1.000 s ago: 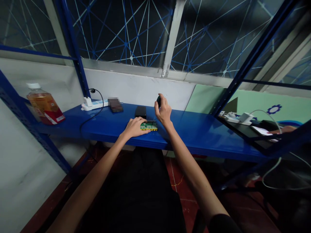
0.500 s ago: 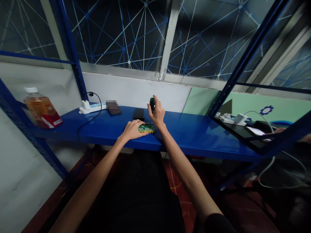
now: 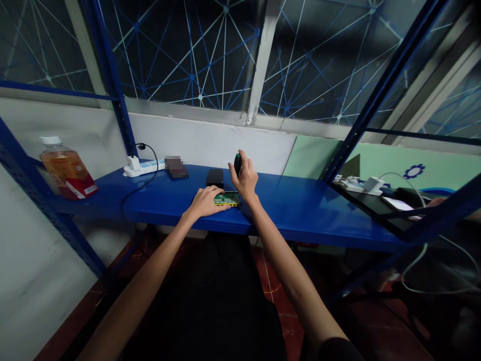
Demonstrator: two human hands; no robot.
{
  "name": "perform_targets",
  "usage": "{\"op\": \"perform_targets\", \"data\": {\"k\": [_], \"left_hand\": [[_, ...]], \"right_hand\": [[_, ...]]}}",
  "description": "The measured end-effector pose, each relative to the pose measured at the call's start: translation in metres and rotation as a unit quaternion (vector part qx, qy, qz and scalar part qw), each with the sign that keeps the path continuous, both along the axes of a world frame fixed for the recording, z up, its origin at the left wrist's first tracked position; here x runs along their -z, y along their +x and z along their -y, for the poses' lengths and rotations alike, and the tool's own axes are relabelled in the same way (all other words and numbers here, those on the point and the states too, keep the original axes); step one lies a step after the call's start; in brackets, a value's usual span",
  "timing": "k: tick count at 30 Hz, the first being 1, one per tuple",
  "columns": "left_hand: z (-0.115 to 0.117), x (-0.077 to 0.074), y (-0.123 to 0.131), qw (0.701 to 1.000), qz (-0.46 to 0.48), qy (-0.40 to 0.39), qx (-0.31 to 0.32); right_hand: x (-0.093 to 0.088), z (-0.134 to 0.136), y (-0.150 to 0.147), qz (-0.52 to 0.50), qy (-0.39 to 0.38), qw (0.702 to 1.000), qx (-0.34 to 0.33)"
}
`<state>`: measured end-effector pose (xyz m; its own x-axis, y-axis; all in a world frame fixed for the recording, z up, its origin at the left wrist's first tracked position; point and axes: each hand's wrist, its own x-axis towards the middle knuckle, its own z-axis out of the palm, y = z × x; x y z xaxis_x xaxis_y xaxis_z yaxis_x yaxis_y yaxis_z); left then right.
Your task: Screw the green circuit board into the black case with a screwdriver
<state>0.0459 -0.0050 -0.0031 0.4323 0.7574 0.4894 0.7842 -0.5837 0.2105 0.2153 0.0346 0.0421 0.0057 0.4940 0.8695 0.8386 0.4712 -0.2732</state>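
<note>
On the blue table lies a green circuit board (image 3: pixel 227 199) with a yellow strip along its near edge. My left hand (image 3: pixel 206 201) grips its left end, thumb along the near side and fingers over the far side. Above the board, my right hand (image 3: pixel 246 180) holds a screwdriver (image 3: pixel 237 163) upright by its dark green and black handle. Its thin shaft points down at the right part of the board; whether the tip touches a screw is too small to tell. Just behind the board sits a small black box (image 3: pixel 215 177).
A white power strip (image 3: pixel 145 168) with a black cable and a pixelated dark object (image 3: pixel 176 168) lie at the back left. A drink bottle (image 3: pixel 68 169) stands at far left. Blue posts frame the table (image 3: pixel 300 205). Another power strip (image 3: pixel 356 186) and a phone (image 3: pixel 396 203) are at right.
My right hand and the screwdriver handle have shifted slightly right, with the wrist turned a little. My left hand and the circuit board stay in place.
</note>
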Motion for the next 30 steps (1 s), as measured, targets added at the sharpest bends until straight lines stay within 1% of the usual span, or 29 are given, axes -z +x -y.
{"op": "perform_targets", "data": {"k": [4, 8, 11, 16, 21, 25, 30], "left_hand": [[-0.001, 0.001, 0.000, 1.000, 0.001, 0.004, -0.001], [0.000, 0.001, 0.000, 1.000, 0.002, -0.001, -0.002], [0.000, 0.001, 0.000, 1.000, 0.003, 0.000, 0.001], [-0.001, 0.001, 0.000, 1.000, 0.004, -0.004, 0.000], [0.000, 0.000, 0.000, 1.000, 0.004, -0.008, -0.002], [0.001, 0.000, 0.000, 1.000, 0.007, -0.007, 0.002], [0.000, 0.000, 0.000, 1.000, 0.007, -0.006, 0.002]], "right_hand": [[0.001, 0.000, 0.000, 0.008, 0.006, 1.000, 0.000], [0.002, -0.003, 0.002, 0.011, 0.002, 0.999, 0.043], [0.002, -0.002, 0.003, 0.025, -0.003, 0.998, 0.059], [0.000, 0.002, 0.002, 0.033, 0.004, 0.999, 0.042], [0.006, -0.006, 0.005, 0.023, 0.027, 0.999, 0.040], [0.008, -0.008, 0.006, 0.029, 0.013, 0.998, 0.049], [0.004, -0.002, 0.004, 0.036, 0.005, 0.998, 0.045]]}}
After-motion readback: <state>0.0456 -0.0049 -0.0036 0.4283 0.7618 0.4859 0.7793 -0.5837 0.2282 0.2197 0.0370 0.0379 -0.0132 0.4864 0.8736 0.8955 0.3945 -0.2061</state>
